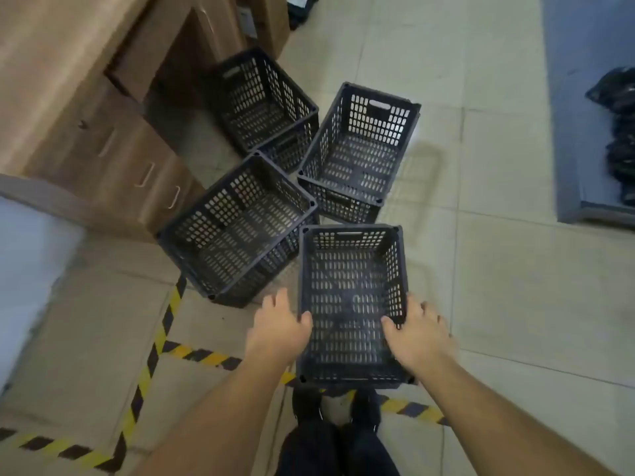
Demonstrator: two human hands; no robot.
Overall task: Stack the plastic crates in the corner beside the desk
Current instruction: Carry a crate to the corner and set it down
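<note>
Wood-grain desk, cut off upper left. Four black perforated rectangular plastic crates sit on tile, frame centre. Nearest crate: left hand and right hand grip its side rims, apparently; fingertips hidden outside.

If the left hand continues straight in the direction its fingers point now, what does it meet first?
The left hand grips the nearest crate and points up-frame. It would probably meet the crate by the drawers first; depth is unclear.

My desk runs off the left edge; the dark heap at right is cut off and blurred, perhaps bags.
</note>
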